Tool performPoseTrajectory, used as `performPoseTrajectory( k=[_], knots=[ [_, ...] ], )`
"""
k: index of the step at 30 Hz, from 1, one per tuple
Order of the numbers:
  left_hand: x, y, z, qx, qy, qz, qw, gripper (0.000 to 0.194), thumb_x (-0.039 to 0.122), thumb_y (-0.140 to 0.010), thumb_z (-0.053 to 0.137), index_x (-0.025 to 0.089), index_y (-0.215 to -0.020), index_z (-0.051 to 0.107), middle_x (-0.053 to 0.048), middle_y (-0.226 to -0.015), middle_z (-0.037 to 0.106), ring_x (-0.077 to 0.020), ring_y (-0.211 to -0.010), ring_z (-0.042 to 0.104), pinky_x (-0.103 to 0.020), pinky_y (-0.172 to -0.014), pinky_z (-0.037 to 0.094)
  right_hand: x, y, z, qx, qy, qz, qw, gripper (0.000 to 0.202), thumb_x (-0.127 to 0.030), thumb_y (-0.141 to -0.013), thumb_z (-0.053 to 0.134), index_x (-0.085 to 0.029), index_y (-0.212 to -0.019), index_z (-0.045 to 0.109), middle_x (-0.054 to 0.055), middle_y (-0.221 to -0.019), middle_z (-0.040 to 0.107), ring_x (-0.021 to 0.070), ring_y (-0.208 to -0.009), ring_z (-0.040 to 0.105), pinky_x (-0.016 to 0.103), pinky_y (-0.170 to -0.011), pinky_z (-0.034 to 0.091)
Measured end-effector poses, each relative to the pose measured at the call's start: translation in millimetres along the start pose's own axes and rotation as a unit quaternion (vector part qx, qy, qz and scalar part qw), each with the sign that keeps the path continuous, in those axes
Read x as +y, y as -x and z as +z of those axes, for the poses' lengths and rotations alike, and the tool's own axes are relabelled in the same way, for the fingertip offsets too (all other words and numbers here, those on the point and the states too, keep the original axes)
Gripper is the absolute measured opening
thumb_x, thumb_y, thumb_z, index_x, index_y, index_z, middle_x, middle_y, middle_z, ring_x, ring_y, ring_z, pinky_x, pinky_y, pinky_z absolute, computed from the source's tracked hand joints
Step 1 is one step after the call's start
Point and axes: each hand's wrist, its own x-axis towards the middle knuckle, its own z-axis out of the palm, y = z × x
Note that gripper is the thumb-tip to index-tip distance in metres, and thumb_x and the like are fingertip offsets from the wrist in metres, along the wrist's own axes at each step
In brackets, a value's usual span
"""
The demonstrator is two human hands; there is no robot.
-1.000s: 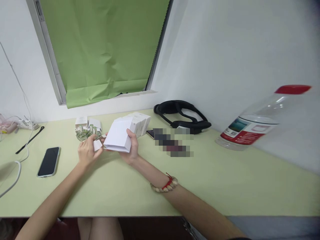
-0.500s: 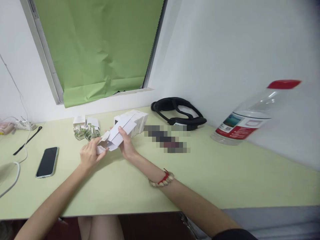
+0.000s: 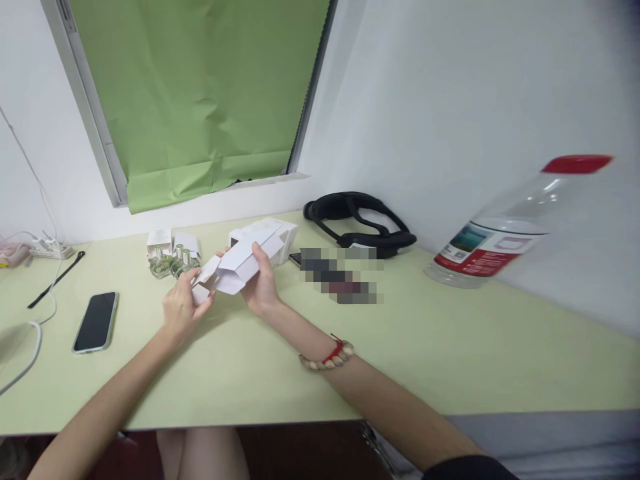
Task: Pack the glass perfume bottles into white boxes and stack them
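Note:
My right hand [image 3: 263, 287] is closed around a white paper carton [image 3: 249, 257], thumb on top and fingers beneath. The carton is tilted, and its open end with a loose flap faces left. My left hand [image 3: 181, 310] pinches a smaller folded white cardboard piece [image 3: 201, 293] with flaps, just left of the carton's open end. Whether the two pieces still touch I cannot tell. Small clear glass bottles [image 3: 161, 265] with shiny caps stand just beyond my left hand. Behind them are two small white boxes [image 3: 159, 239]. A larger white box [image 3: 289, 237] is partly hidden behind the carton.
A phone [image 3: 96, 322] lies at left, near a black strap [image 3: 56, 280] and white cables [image 3: 35, 347]. A black headset [image 3: 360, 223] rests by the wall. At right stands a water bottle [image 3: 485, 247] with a red cap. A pixelated patch covers something right of the larger box.
My right hand and the carton have shifted slightly right and turned, so the carton's open end shows more. My left hand has barely moved with its cardboard piece.

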Motion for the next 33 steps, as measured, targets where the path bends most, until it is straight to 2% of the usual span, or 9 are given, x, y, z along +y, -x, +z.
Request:
performPoseTrajectory(
  k=[2,5,10,12,15,18,21,28,33],
  knots=[
    [0.6,-0.2,-0.8,0.000,0.012,-0.007,1.000,0.043,0.046,-0.091,0.048,0.018,-0.124,0.049,-0.008,-0.111,0.067,-0.0167,-0.081,0.066,-0.026,-0.075,0.049,0.3,-0.7,-0.3,0.001,-0.012,0.002,1.000,0.062,-0.061,-0.053,0.076,-0.019,-0.097,0.061,0.005,-0.090,0.072,0.0286,-0.099,0.069,0.037,-0.077,0.061],
    [1.7,-1.0,-2.4,-0.009,0.031,-0.037,0.999,0.043,0.045,-0.090,0.050,0.018,-0.125,0.049,-0.007,-0.107,0.068,-0.0172,-0.080,0.065,-0.027,-0.077,0.049,0.8,-1.8,-1.3,-0.001,-0.020,-0.006,1.000,0.058,-0.059,-0.058,0.074,-0.018,-0.097,0.061,0.005,-0.088,0.072,0.0275,-0.099,0.069,0.034,-0.074,0.062],
    [0.9,-3.7,-4.7,-0.028,0.057,-0.128,0.990,0.049,0.045,-0.091,0.048,0.018,-0.131,0.046,-0.009,-0.109,0.067,-0.0194,-0.081,0.066,-0.031,-0.078,0.050,-0.6,-0.1,-1.2,-0.024,-0.026,-0.005,0.999,0.054,-0.058,-0.065,0.070,-0.018,-0.100,0.061,0.006,-0.093,0.072,0.0266,-0.096,0.069,0.025,-0.045,0.055],
    [-0.8,-4.2,-4.4,-0.040,0.060,-0.141,0.987,0.051,0.046,-0.091,0.048,0.018,-0.133,0.045,-0.009,-0.110,0.068,-0.0209,-0.084,0.067,-0.032,-0.078,0.050,-0.1,0.7,-0.8,-0.027,-0.009,0.013,1.000,0.053,-0.058,-0.064,0.071,-0.018,-0.099,0.061,0.007,-0.095,0.071,0.0273,-0.096,0.069,0.024,-0.041,0.053],
    [-4.6,-3.6,-1.4,-0.054,0.043,-0.133,0.989,0.052,0.045,-0.090,0.051,0.018,-0.134,0.044,-0.010,-0.113,0.067,-0.0227,-0.090,0.068,-0.032,-0.077,0.050,3.5,1.0,-1.1,-0.025,0.023,0.003,0.999,0.058,-0.057,-0.059,0.075,-0.019,-0.101,0.059,0.007,-0.100,0.071,0.0281,-0.098,0.068,0.028,-0.048,0.058],
    [-8.6,-2.1,3.8,-0.073,0.018,-0.117,0.990,0.052,0.041,-0.089,0.054,0.018,-0.134,0.044,-0.010,-0.110,0.068,-0.0233,-0.091,0.068,-0.030,-0.073,0.051,7.9,1.1,-2.4,-0.015,0.043,-0.055,0.997,0.074,-0.054,-0.054,0.080,-0.023,-0.115,0.052,0.005,-0.108,0.068,0.0274,-0.101,0.067,0.032,-0.058,0.062],
    [-11.1,-1.2,7.9,-0.093,0.001,-0.105,0.990,0.053,0.039,-0.089,0.055,0.016,-0.135,0.044,-0.011,-0.106,0.069,-0.0242,-0.091,0.069,-0.030,-0.069,0.050,9.1,1.3,-2.8,-0.007,0.064,-0.087,0.994,0.085,-0.054,-0.052,0.081,-0.025,-0.124,0.046,0.006,-0.113,0.067,0.0275,-0.103,0.066,0.033,-0.061,0.062],
    [-9.2,-1.4,8.0,-0.098,-0.028,-0.072,0.992,0.053,0.038,-0.089,0.055,0.015,-0.136,0.045,-0.012,-0.106,0.068,-0.0241,-0.091,0.068,-0.028,-0.068,0.049,3.5,-2.4,-3.5,-0.015,0.052,-0.037,0.998,0.077,-0.067,-0.057,0.071,-0.020,-0.115,0.052,0.009,-0.113,0.068,0.0288,-0.099,0.067,0.034,-0.058,0.061],
    [-10.4,-0.6,9.6,-0.090,-0.052,-0.032,0.994,0.047,0.039,-0.090,0.053,0.015,-0.130,0.047,-0.010,-0.101,0.067,-0.0216,-0.087,0.068,-0.025,-0.063,0.046,5.6,-3.3,-4.9,-0.034,0.067,-0.049,0.996,0.084,-0.069,-0.056,0.071,-0.019,-0.120,0.051,0.010,-0.116,0.067,0.0299,-0.110,0.064,0.038,-0.074,0.061]
  ],
)
